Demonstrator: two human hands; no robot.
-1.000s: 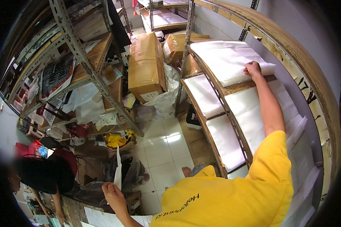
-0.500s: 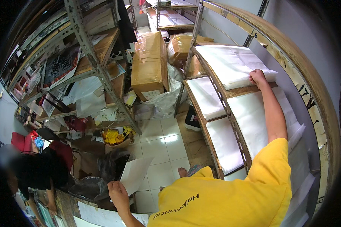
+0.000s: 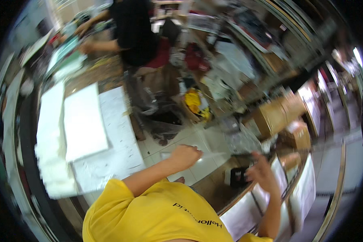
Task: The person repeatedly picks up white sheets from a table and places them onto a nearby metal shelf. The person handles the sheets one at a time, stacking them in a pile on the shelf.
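1. While we stand between table and shelves, our left hand [image 3: 184, 156] is curled into a fist, and a thin, pale sheet [image 3: 213, 155] seems to stick out of it edge-on; blur keeps us from being sure of its outline. It lies above glossy, square floor tiles [image 3: 205, 139].
2. Our right hand [image 3: 264, 173], smeared by motion, has its fingers loosely spread, with nothing visible in its grasp. In our view it overlaps the wood-edged shelving, where smooth white sheets [image 3: 238, 218] lie in flat, rectangular piles.
3. On the table to our left we have a long white stack [image 3: 52, 157] with ragged, layered edges, and beside it a crisp rectangular white pile [image 3: 84, 121]. That pile rests on a broad, pale sheet [image 3: 119, 117] flecked with dark marks.
4. Beyond the table's near end, a co-worker in a black top [image 3: 133, 32] has both hands near greenish, flat sheets [image 3: 64, 54].
5. Ahead of us we see a crinkled, see-through plastic bag [image 3: 159, 117], bright yellow, crumpled material [image 3: 195, 103] in an open carton, and a long, taped cardboard box [image 3: 278, 115] beside wrinkled, translucent plastic [image 3: 242, 139].
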